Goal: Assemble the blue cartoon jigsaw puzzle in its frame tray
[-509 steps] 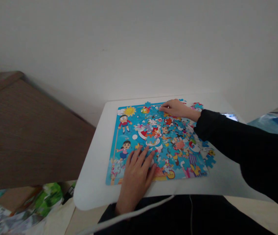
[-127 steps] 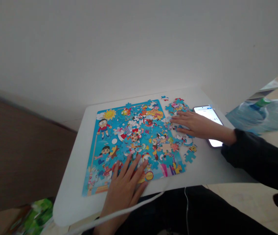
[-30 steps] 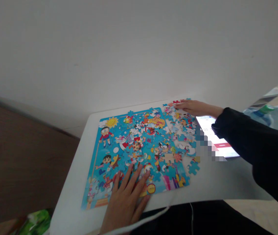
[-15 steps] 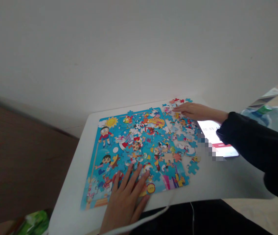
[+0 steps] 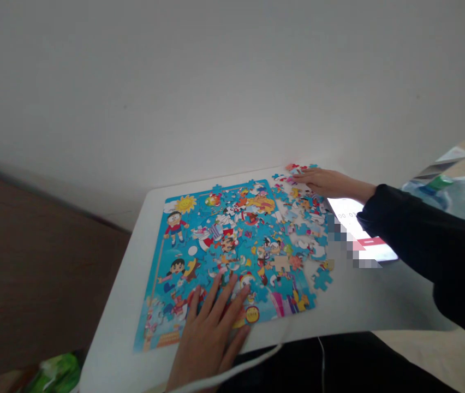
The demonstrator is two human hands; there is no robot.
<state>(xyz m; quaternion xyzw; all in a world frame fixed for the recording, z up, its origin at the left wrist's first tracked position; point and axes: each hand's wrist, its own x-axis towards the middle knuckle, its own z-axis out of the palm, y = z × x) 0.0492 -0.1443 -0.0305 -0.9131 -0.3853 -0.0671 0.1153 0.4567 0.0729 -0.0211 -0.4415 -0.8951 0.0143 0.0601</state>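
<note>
A blue cartoon jigsaw puzzle (image 5: 200,256) lies flat on a white table (image 5: 121,305), with pieces lying loose on top of it. My left hand (image 5: 212,322) rests on its lower edge, fingers spread and holding nothing. Along the puzzle's right side is a heap of loose jigsaw pieces (image 5: 308,229). My right hand (image 5: 326,182) reaches over the far end of this heap, fingers stretched out low over the pieces. Whether its fingertips touch a piece is hard to make out.
A lit phone (image 5: 347,210) showing a timer lies under my right forearm. Behind the table rises a pale wall (image 5: 232,87). A dark brown wooden panel (image 5: 40,273) stands at left. Clear plastic bottles (image 5: 461,196) are at far right, and a white cable (image 5: 240,371) crosses the front.
My right hand has shifted very slightly rightward over the far pieces. My left hand stays in place on the puzzle. The view has moved a little.
</note>
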